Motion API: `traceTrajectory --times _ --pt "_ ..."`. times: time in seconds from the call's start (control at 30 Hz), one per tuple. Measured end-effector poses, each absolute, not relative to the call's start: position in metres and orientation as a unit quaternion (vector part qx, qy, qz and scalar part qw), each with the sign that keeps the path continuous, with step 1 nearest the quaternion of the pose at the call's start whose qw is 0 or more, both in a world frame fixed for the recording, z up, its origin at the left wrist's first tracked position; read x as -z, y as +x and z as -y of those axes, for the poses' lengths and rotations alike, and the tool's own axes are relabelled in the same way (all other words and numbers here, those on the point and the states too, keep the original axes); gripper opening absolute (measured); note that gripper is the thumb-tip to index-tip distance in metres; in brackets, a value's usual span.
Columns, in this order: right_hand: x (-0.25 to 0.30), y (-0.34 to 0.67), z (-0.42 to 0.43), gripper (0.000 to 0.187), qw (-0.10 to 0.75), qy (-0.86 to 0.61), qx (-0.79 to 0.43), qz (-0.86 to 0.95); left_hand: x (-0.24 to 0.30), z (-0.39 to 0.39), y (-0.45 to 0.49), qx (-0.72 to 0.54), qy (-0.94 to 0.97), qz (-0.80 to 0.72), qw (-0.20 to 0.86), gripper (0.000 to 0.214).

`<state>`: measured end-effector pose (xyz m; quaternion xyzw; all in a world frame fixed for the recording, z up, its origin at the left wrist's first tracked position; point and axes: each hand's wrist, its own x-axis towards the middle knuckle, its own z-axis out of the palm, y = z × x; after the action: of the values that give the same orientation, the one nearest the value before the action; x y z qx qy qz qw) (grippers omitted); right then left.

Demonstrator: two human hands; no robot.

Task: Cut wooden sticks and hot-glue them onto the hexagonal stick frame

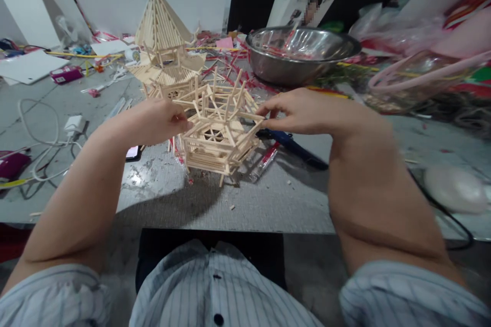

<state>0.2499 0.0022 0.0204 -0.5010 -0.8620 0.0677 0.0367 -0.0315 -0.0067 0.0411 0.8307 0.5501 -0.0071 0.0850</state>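
The stick frame (207,146) stands on the grey table (153,199), near the front edge and in the middle between both forearms. Between frame and edge there is a strip of table surface with small wood scraps (232,207). Behind it the room is narrow: a stick pagoda (164,25) with a pointed roof stands close at the back left, and a steel bowl (268,69) at the back right. On the right side, a dark blue tool (301,152) and a clear-and-red tube (264,161) lie just beside the frame.

The left hand (163,120) has its fingers curled at the left side of the frame; the fingertips are partly hidden, so I cannot tell if they grip a stick. The right hand (297,110) has thumb and forefinger at the right corner, but I cannot tell if they are pressed on it. The front end of the tool is hard to make out. A phone (133,153) is partly covered by the left forearm. The pagoda's top is cut off by the upper border.

The frame is of pale wood, many-sided, with layered low walls, a lattice inside and several sticks rising at slants.
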Motion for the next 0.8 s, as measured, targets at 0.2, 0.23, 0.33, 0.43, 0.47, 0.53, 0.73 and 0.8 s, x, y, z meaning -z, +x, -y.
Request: traceTrajectory --times 0.2,0.23,0.33,0.43,0.47,0.53,0.73,0.8 --pt "-0.032 0.253 0.014 0.024 -0.023 -0.469 -0.116 0.875 -0.037 0.012 -0.028 -0.046 0.803 -0.588 0.086 0.033" --pt "-0.032 0.252 0.017 0.025 -0.021 -0.457 -0.121 0.881 -0.034 0.01 -0.029 -0.064 0.797 -0.593 0.095 0.035" --pt "-0.031 0.251 0.022 0.027 0.001 -0.411 -0.144 0.9 -0.02 -0.003 -0.035 -0.137 0.782 -0.592 0.137 0.04" --pt "-0.032 0.247 0.028 0.028 0.012 -0.372 -0.16 0.914 -0.005 -0.018 -0.044 -0.231 0.771 -0.561 0.192 0.038" --pt "-0.032 0.245 0.03 0.029 0.008 -0.362 -0.163 0.918 -0.001 -0.022 -0.046 -0.252 0.77 -0.546 0.212 0.038" --pt "-0.033 0.239 0.035 0.031 0.0 -0.34 -0.168 0.925 0.006 -0.028 -0.048 -0.288 0.766 -0.523 0.239 0.036" --pt "-0.039 0.23 0.047 0.032 0.03 -0.296 -0.229 0.927 0.02 -0.032 -0.049 -0.371 0.721 -0.539 0.226 0.049" --pt "-0.04 0.24 0.042 0.031 0.065 -0.318 -0.27 0.907 0.021 -0.031 -0.052 -0.326 0.732 -0.56 0.209 0.063"
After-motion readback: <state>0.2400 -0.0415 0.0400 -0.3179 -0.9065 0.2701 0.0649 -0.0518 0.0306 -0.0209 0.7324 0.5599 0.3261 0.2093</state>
